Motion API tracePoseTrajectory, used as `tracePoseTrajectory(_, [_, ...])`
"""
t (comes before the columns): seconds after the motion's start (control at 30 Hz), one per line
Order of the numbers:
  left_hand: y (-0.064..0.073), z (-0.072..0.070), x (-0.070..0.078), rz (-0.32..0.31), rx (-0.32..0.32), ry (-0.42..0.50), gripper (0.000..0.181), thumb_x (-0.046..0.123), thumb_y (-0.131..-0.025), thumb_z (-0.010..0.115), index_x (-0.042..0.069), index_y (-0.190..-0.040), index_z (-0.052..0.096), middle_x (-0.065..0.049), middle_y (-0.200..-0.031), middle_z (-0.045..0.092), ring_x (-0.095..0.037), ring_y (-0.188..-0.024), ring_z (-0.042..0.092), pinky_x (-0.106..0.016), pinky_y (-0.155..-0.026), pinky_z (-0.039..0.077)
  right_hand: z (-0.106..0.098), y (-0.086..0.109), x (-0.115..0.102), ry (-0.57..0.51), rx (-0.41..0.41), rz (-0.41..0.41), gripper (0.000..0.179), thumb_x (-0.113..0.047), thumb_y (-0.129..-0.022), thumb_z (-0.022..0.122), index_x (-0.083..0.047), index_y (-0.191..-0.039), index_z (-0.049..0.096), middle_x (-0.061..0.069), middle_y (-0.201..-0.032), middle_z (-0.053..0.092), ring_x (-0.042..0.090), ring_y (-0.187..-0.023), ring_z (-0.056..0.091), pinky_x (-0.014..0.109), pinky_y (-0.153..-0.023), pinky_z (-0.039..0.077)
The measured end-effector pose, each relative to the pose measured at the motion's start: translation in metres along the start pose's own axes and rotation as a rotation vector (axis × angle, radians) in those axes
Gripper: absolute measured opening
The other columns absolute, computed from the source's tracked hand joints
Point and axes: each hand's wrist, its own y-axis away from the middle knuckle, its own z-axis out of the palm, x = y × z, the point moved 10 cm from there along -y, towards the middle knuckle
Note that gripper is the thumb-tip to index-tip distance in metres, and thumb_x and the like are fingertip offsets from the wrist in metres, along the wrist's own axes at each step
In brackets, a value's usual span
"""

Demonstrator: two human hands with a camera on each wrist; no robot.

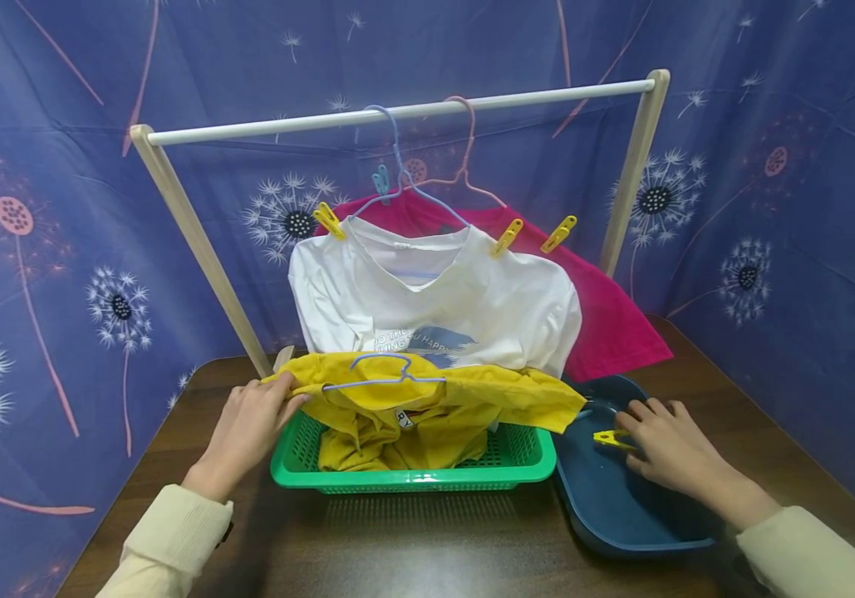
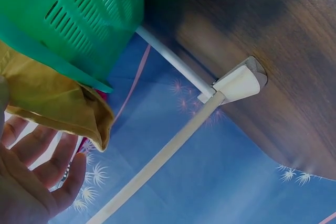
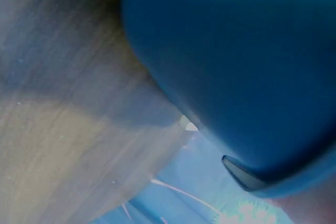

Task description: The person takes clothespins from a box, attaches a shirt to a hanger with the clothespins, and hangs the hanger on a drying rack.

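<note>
A yellow shirt [image 1: 517, 397] with a lilac hanger [image 1: 385, 383] in its neck lies spread over a green basket [image 1: 415, 478], its lower part bunched inside. At the shirt's left end, my left hand [image 1: 246, 425] pinches the fabric; the left wrist view shows its fingers against the yellow edge. My right hand [image 1: 672, 447] is over a dark blue basin [image 1: 599, 507], holding a yellow clothespin [image 1: 612, 438] by the fingers. In the right wrist view the basin [image 3: 231, 66] hides nearly all of that hand.
Behind the basket stands a drying rack with a white rail [image 1: 262, 127] and wooden posts [image 1: 199, 249]. From it hang a white T-shirt [image 1: 438, 307] and a magenta garment [image 1: 614, 332], with several clothespins on them. A brown wooden table [image 1: 427, 548] lies underneath; patterned blue fabric [image 1: 771, 208] surrounds it.
</note>
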Motion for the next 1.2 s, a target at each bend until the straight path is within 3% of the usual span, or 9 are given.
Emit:
tracePoseTrajectory(0.17, [-0.002, 0.000, -0.002, -0.017, 0.011, 0.003, 0.023, 0.033, -0.087, 0.059, 0.015, -0.079, 0.048, 0.005, -0.055, 0.042, -0.022, -0.058, 0.051, -0.042, -0.061, 0.038, -0.014, -0.002, -0.004, -0.009, 0.048, -0.024, 0.040, -0.030, -0.061, 0.078, -0.009, -0.092, 0.065, 0.009, -0.088, 0.056, 0.028, -0.081, 0.053, 0.053, -0.071, 0.041])
tracePoseTrajectory(0.4, [-0.003, -0.001, -0.003, -0.023, 0.038, -0.002, 0.023, 0.033, -0.086, 0.060, 0.015, -0.077, 0.050, 0.003, -0.056, 0.048, -0.022, -0.057, 0.051, -0.047, -0.064, 0.040, -0.042, -0.006, -0.013, -0.030, 0.204, -0.091, 0.039, -0.025, -0.057, 0.079, -0.008, -0.087, 0.063, 0.004, -0.082, 0.054, 0.024, -0.076, 0.052, 0.049, -0.069, 0.041])
tracePoseTrajectory(0.57, [-0.005, 0.000, -0.004, -0.035, 0.047, -0.014, 0.023, 0.034, -0.086, 0.061, 0.015, -0.077, 0.050, 0.005, -0.055, 0.045, -0.019, -0.055, 0.049, -0.045, -0.063, 0.039, -0.064, -0.010, -0.018, -0.054, 0.287, -0.142, 0.037, -0.021, -0.054, 0.078, -0.009, -0.085, 0.063, 0.003, -0.082, 0.055, 0.023, -0.076, 0.052, 0.048, -0.070, 0.041])
tracePoseTrajectory(0.6, [-0.005, 0.000, -0.005, -0.038, 0.047, -0.017, 0.023, 0.034, -0.086, 0.061, 0.015, -0.077, 0.051, 0.005, -0.055, 0.045, -0.019, -0.055, 0.049, -0.045, -0.063, 0.039, -0.068, -0.011, -0.018, -0.060, 0.296, -0.150, 0.035, -0.021, -0.055, 0.076, -0.010, -0.086, 0.063, 0.003, -0.082, 0.056, 0.024, -0.077, 0.052, 0.048, -0.070, 0.040])
tracePoseTrajectory(0.7, [-0.006, 0.000, -0.005, -0.047, 0.048, -0.019, 0.023, 0.034, -0.086, 0.061, 0.016, -0.076, 0.050, 0.005, -0.054, 0.045, -0.019, -0.056, 0.049, -0.045, -0.064, 0.039, -0.079, -0.014, -0.017, -0.078, 0.321, -0.158, 0.031, -0.038, -0.077, 0.060, -0.010, -0.088, 0.063, 0.004, -0.083, 0.057, 0.025, -0.079, 0.052, 0.049, -0.070, 0.040])
tracePoseTrajectory(0.77, [-0.006, 0.000, -0.005, -0.051, 0.050, -0.017, 0.023, 0.034, -0.086, 0.061, 0.016, -0.076, 0.050, 0.004, -0.055, 0.046, -0.021, -0.057, 0.051, -0.045, -0.064, 0.039, -0.085, -0.016, -0.017, -0.082, 0.334, -0.154, 0.050, -0.051, -0.089, 0.038, -0.009, -0.089, 0.064, 0.005, -0.084, 0.058, 0.026, -0.080, 0.052, 0.048, -0.069, 0.039])
tracePoseTrajectory(0.83, [-0.006, 0.000, -0.005, -0.054, 0.052, -0.011, 0.023, 0.034, -0.086, 0.061, 0.016, -0.076, 0.050, 0.004, -0.056, 0.048, -0.022, -0.059, 0.052, -0.046, -0.066, 0.039, -0.091, -0.018, -0.018, -0.085, 0.355, -0.150, 0.070, -0.057, -0.090, 0.014, -0.008, -0.090, 0.064, 0.007, -0.085, 0.059, 0.027, -0.080, 0.052, 0.048, -0.069, 0.039])
tracePoseTrajectory(1.0, [-0.007, 0.000, -0.005, -0.055, 0.054, -0.001, 0.022, 0.034, -0.086, 0.061, 0.016, -0.077, 0.052, 0.003, -0.058, 0.051, -0.022, -0.059, 0.053, -0.047, -0.068, 0.039, -0.108, -0.022, -0.020, -0.101, 0.416, -0.158, 0.073, -0.056, -0.091, 0.012, -0.004, -0.095, 0.063, 0.010, -0.088, 0.061, 0.028, -0.081, 0.052, 0.046, -0.067, 0.037])
tracePoseTrajectory(1.2, [-0.008, 0.001, -0.005, -0.051, 0.072, -0.010, 0.024, 0.034, -0.085, 0.061, 0.016, -0.075, 0.049, 0.004, -0.054, 0.046, -0.020, -0.056, 0.050, -0.045, -0.065, 0.038, -0.124, -0.029, -0.024, -0.151, 0.477, -0.187, 0.069, -0.053, -0.093, 0.016, -0.001, -0.097, 0.061, 0.013, -0.089, 0.062, 0.028, -0.083, 0.053, 0.046, -0.071, 0.039])
